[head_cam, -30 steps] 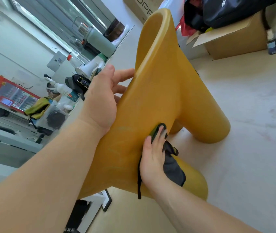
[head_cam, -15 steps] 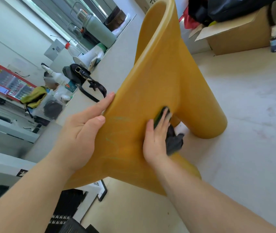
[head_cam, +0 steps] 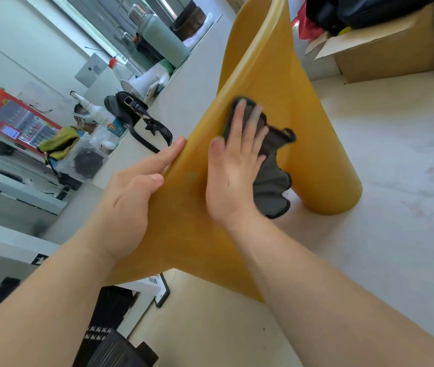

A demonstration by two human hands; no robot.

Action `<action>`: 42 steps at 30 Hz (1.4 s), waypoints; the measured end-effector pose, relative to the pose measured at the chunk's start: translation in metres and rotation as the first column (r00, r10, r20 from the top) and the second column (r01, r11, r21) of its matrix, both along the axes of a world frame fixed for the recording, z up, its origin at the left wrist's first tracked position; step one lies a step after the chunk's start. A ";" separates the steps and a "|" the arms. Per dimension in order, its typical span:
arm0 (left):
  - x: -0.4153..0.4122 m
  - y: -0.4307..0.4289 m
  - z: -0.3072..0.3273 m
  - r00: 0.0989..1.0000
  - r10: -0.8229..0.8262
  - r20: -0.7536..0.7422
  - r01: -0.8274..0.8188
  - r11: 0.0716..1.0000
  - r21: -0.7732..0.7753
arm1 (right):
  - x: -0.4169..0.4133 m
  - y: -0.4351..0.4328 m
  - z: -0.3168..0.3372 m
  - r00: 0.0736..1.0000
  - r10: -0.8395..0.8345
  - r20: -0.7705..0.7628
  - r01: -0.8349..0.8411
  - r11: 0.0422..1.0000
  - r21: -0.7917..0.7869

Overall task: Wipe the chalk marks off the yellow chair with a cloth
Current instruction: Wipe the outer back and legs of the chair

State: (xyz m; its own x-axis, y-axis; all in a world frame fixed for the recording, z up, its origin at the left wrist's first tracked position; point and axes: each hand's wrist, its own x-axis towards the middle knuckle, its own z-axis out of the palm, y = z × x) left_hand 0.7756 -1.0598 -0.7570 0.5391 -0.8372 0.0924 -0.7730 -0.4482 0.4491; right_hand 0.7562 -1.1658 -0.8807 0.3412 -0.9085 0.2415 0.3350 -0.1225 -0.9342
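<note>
The yellow moulded chair (head_cam: 284, 83) stands on the pale floor, its broad curved surface facing me. My right hand (head_cam: 233, 168) lies flat with straight fingers on a dark grey cloth (head_cam: 271, 178), pressing it against the middle of the chair; the loose end of the cloth hangs to the right of my palm. My left hand (head_cam: 133, 186) holds the chair's left edge, thumb on the front face and fingers stretched along the rim. A faint smudge shows on the yellow surface between my two hands.
A counter (head_cam: 184, 102) left of the chair carries a black strap bag (head_cam: 136, 112), a megaphone (head_cam: 144, 83), a thermos (head_cam: 162, 41) and bottles. An open cardboard box (head_cam: 385, 46) stands behind on the right. A person sits far left. Dark items lie on the floor at bottom left.
My right hand has slid the cloth up and leftward across the chair's surface. My left hand has moved down from the upper rim to the lower left edge.
</note>
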 end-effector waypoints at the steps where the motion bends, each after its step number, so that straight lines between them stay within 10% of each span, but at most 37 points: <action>1: -0.002 0.002 0.000 1.000 -0.022 0.004 0.022 1.000 0.005 | -0.001 0.021 -0.007 0.998 0.035 -0.056 -0.036 0.999 -0.004; 6: -0.001 0.004 0.001 0.998 -0.057 -0.014 0.058 0.998 0.030 | -0.011 0.111 -0.051 0.958 0.227 -0.174 -0.259 0.948 -0.186; 12: 0.001 0.006 -0.001 0.998 -0.038 -0.052 0.038 0.999 0.005 | -0.003 -0.008 0.011 0.999 0.021 -0.042 -0.020 0.999 0.029; 23: 0.001 0.006 0.000 0.995 -0.077 -0.063 0.076 0.997 -0.007 | -0.005 0.104 -0.066 0.968 0.155 -0.197 -0.207 0.938 -0.280; 30: 0.001 0.007 -0.002 0.995 -0.060 -0.079 0.057 0.997 -0.041 | -0.003 0.021 -0.012 0.999 -0.031 -0.012 0.027 0.962 -0.272; 35: -0.016 0.010 0.008 0.999 -0.050 -0.019 0.051 0.998 0.044 | -0.008 0.093 -0.079 0.963 0.040 -0.266 -0.171 0.856 -0.488; 38: -0.011 0.019 0.009 0.954 0.060 -0.294 -0.020 0.990 0.137 | -0.009 0.100 -0.111 0.923 0.040 -0.384 -0.265 0.789 -0.554; 42: -0.012 0.011 -0.004 0.992 -0.118 -0.040 0.113 0.988 -0.101 | -0.005 0.058 -0.063 0.981 -0.052 -0.189 -0.091 0.733 -0.674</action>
